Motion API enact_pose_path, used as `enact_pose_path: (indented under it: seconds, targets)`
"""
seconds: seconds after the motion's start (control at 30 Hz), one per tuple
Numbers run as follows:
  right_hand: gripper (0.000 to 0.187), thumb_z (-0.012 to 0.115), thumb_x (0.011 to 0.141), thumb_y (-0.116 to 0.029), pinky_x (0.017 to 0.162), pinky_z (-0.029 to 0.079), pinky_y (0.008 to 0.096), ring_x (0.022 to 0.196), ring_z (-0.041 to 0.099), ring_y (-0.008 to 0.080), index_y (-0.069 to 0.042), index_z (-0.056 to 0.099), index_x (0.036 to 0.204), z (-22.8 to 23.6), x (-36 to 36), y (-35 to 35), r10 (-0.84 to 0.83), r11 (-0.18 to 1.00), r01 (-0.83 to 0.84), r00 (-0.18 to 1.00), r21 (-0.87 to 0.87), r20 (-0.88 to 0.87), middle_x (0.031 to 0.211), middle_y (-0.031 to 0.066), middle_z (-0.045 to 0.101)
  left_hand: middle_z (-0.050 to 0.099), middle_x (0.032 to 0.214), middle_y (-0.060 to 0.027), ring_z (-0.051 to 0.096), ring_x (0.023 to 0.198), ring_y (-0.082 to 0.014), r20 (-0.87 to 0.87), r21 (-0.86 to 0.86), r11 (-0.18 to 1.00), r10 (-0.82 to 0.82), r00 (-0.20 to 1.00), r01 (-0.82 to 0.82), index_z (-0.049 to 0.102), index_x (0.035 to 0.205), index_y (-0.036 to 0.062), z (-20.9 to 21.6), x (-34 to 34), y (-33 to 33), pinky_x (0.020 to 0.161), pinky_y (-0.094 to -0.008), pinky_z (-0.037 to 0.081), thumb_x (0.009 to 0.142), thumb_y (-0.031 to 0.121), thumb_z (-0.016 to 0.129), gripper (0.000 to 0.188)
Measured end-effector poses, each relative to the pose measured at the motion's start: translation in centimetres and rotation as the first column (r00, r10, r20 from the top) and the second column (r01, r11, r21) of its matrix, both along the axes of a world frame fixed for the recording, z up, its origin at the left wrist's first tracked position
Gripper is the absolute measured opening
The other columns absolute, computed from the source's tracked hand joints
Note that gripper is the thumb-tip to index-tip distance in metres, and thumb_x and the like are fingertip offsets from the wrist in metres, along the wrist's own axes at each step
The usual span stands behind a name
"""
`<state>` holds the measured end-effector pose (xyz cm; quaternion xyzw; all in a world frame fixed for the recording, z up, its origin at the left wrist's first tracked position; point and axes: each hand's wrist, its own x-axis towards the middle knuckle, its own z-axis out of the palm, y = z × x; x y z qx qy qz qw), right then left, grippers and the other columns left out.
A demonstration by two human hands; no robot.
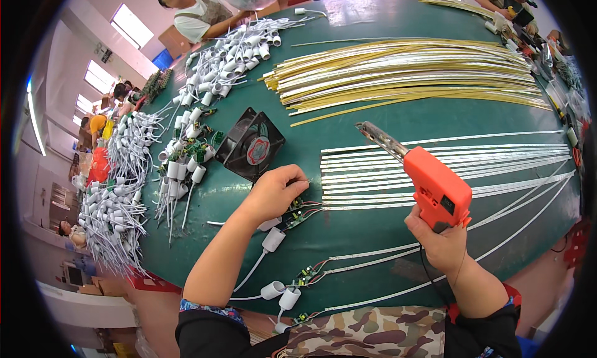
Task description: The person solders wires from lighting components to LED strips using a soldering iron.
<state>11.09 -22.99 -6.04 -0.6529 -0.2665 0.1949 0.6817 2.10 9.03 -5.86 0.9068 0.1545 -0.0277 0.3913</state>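
Note:
My right hand [443, 249] is wrapped round the handle of a red soldering gun [435, 181]. Its metal tip [380, 139] points up and left, above a row of thin white LED strips [373, 176]. At the left ends of those strips, my left hand [277, 193] is closed in a pinch; whatever sits between its fingertips is too small to make out. Just below it, a small green circuit board [296, 217] is joined by wires to a strip. Nearer me lie white lamp sockets [273, 239] and another wired circuit board [306, 275].
A black fan [252, 145] stands beyond my left hand. Heaps of white sockets with leads [118, 215] cover the table's left side. Farther back lies a bundle of yellow and silver strips [404, 72]. Across the green table [348, 131], a person [202, 16] handles a clear plastic bag.

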Motion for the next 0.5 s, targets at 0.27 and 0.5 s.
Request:
enact_pose_path:
  seconds: [0.27, 0.5]
  targets:
    - [0.034, 0.067, 0.087, 0.003, 0.070, 0.047, 0.0256, 0.078, 0.057, 0.0096, 0.001, 0.054, 0.119, -0.6, 0.4, 0.0, 0.030, 0.999, -0.031, 0.999, -0.023, -0.012, 0.089, 0.0024, 0.060, 0.069, 0.083, -0.0112, 0.064, 0.076, -0.0221, -0.174, -0.109, 0.969, -0.237, 0.956, 0.221, 0.065, 0.095, 0.0032, 0.6, -0.8, -1.1, 0.071, -0.0331, 0.050, 0.091, 0.015, 0.066, 0.013]
    - [0.036, 0.067, 0.087, 0.003, 0.070, 0.047, 0.0258, 0.078, 0.057, 0.0100, 0.002, 0.054, 0.121, -0.3, 0.0, 0.3, 0.006, 1.000, -0.007, 0.999, -0.017, -0.035, 0.090, 0.0029, 0.061, 0.068, 0.083, -0.0038, 0.062, 0.078, -0.0123, -0.276, -0.375, 0.903, -0.326, 0.904, 0.211, 0.067, 0.095, 0.0024, 0.6, -1.7, -0.2, 0.073, -0.0296, 0.050, 0.092, 0.014, 0.066, 0.012]
